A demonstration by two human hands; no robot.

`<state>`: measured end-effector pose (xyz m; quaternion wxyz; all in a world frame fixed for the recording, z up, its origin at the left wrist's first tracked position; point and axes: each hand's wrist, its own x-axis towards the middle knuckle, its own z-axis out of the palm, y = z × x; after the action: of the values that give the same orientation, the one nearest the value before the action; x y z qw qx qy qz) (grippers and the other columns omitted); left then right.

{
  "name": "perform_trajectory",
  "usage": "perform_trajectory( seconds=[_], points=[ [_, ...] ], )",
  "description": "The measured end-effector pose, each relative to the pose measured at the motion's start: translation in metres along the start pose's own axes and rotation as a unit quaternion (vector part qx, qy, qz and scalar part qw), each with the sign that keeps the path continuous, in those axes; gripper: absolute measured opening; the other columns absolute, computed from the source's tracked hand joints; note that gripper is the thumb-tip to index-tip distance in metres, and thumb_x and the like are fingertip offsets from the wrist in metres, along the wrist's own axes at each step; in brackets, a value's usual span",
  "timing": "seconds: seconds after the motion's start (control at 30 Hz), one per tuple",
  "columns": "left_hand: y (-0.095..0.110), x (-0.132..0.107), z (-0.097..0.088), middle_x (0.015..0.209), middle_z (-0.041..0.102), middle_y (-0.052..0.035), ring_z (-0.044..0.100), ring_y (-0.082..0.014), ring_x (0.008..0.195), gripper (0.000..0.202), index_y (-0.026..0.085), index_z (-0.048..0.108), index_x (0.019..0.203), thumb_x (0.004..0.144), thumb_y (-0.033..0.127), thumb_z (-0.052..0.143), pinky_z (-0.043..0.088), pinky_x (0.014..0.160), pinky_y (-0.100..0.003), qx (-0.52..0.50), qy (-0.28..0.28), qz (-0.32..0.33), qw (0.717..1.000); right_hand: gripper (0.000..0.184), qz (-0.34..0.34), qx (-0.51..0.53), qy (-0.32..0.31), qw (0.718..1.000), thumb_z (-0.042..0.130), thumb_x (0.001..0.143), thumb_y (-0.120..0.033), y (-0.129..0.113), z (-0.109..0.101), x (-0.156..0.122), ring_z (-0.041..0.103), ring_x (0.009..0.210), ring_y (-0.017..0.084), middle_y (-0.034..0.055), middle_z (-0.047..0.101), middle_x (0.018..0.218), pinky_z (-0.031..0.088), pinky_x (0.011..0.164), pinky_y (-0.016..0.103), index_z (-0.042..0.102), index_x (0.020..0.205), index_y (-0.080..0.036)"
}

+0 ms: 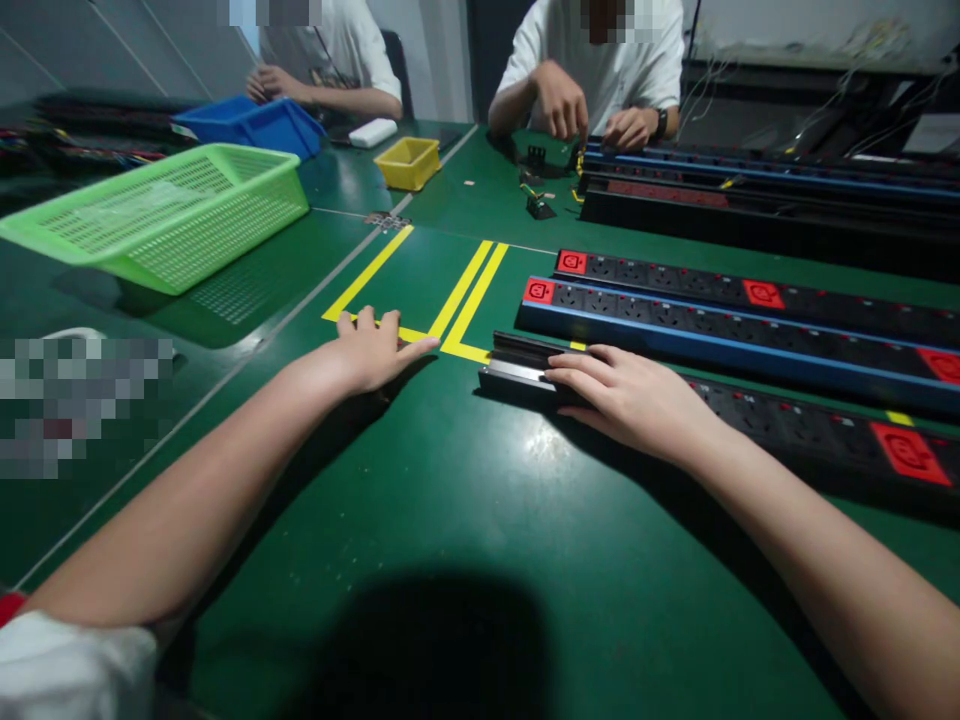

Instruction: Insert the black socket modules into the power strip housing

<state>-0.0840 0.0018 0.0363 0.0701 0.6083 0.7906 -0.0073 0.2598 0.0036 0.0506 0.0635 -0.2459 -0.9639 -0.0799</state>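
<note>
My left hand [367,355] lies on the green table with its fingers spread, at the corner of a yellow tape outline [367,275]. It holds nothing. My right hand [637,405] grips the nearest black power strip [806,425] close to its left end, fingers over the top and thumb on the near side. That end is a bare open channel, and the sockets start further right, with a red one among them. Behind it lie a blue-sided power strip [675,335] and another black power strip [675,277], both with red sockets.
A green basket [232,225], a blue bin [247,125] and a yellow bin [409,165] stand at the back left. Across the table, one person's hands [562,100] work by more strips [750,215]. Another person [330,60] sits further left.
</note>
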Motion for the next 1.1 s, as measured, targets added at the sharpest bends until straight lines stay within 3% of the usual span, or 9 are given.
perform_trajectory(
  seconds=[0.1,0.2,0.37,0.5,0.7,0.77,0.87,1.0,1.1],
  points=[
    [0.01,0.004,0.006,0.146,0.041,-0.0252,0.034,-0.0458,0.138,0.076,0.012,0.05,0.136,0.088,0.068,0.035,0.037,0.108,-0.063,-0.009,0.055,0.021,0.998,0.037,-0.005,-0.012,0.011,1.0,0.048,0.098,-0.037,0.001,0.002,0.0,0.054,0.114,0.027,0.0048,0.056,0.14,0.051,0.092,0.042,0.054,0.13,-0.019],
    [0.02,0.006,0.01,0.144,0.044,-0.0202,0.036,-0.041,0.136,0.066,0.014,0.053,0.131,0.089,0.062,0.039,0.039,0.109,-0.058,-0.027,0.078,0.082,0.993,0.033,-0.009,-0.026,0.018,0.999,0.049,0.097,-0.036,0.0,0.003,0.001,0.055,0.11,0.027,0.0056,0.058,0.137,0.051,0.089,0.04,0.056,0.124,-0.018],
    [0.025,0.009,0.01,0.136,0.051,-0.0163,0.04,-0.0364,0.131,0.066,0.014,0.057,0.122,0.088,0.067,0.039,0.037,0.112,-0.054,-0.054,0.083,0.171,0.98,0.027,-0.006,-0.064,0.015,0.998,0.052,0.095,-0.037,-0.003,0.001,0.004,0.057,0.102,0.025,0.0065,0.06,0.132,0.05,0.082,0.037,0.058,0.113,-0.019],
    [0.026,0.008,0.009,0.144,0.045,-0.0165,0.035,-0.0332,0.137,0.072,0.013,0.051,0.13,0.089,0.07,0.036,0.032,0.118,-0.051,-0.08,0.073,0.242,0.964,0.023,0.004,-0.088,0.019,0.996,0.055,0.093,-0.039,-0.005,0.0,0.007,0.058,0.094,0.023,0.0076,0.063,0.117,0.047,0.075,0.034,0.058,0.104,-0.019],
    [0.025,0.006,0.008,0.153,0.037,-0.0146,0.024,-0.0321,0.146,0.065,0.014,0.046,0.137,0.094,0.06,0.028,0.022,0.122,-0.055,-0.097,0.068,0.252,0.961,0.024,0.039,-0.089,0.04,0.994,0.056,0.091,-0.043,-0.005,0.001,0.005,0.058,0.083,0.02,0.0067,0.06,0.09,0.041,0.066,0.031,0.058,0.088,-0.019],
    [0.024,0.006,0.003,0.152,0.04,-0.0127,0.027,-0.0284,0.145,0.055,0.016,0.048,0.136,0.098,0.047,0.023,0.023,0.122,-0.054,-0.101,0.07,0.257,0.958,0.025,0.043,-0.087,0.041,0.994,0.055,0.091,-0.043,-0.005,0.001,0.004,0.058,0.083,0.021,0.0072,0.059,0.09,0.041,0.067,0.031,0.058,0.086,-0.018],
    [0.02,0.005,-0.013,0.149,0.044,-0.0082,0.029,-0.0277,0.142,0.045,0.022,0.054,0.131,0.093,0.029,0.032,0.026,0.119,-0.054,-0.072,0.057,0.286,0.954,0.025,0.039,-0.089,0.034,0.995,0.053,0.092,-0.041,-0.007,0.002,0.004,0.057,0.084,0.022,0.0089,0.059,0.091,0.042,0.071,0.032,0.059,0.087,-0.017],
    [0.014,-0.003,-0.042,0.141,0.052,-0.0016,0.036,-0.0268,0.136,0.046,0.031,0.065,0.118,0.081,0.014,0.042,0.028,0.115,-0.05,-0.01,0.021,0.37,0.929,0.029,0.029,-0.092,0.018,0.995,0.051,0.094,-0.043,-0.008,0.002,0.005,0.056,0.086,0.023,0.0097,0.059,0.09,0.043,0.075,0.033,0.06,0.087,-0.016],
    [0.012,-0.01,-0.054,0.142,0.053,0.0003,0.037,-0.0269,0.134,0.053,0.033,0.065,0.119,0.076,0.01,0.046,0.029,0.111,-0.048,0.022,0.0,0.38,0.925,0.031,0.028,-0.096,0.008,0.995,0.049,0.095,-0.043,-0.008,0.002,0.005,0.056,0.087,0.024,0.0094,0.059,0.09,0.043,0.077,0.034,0.061,0.088,-0.016]
  ],
)
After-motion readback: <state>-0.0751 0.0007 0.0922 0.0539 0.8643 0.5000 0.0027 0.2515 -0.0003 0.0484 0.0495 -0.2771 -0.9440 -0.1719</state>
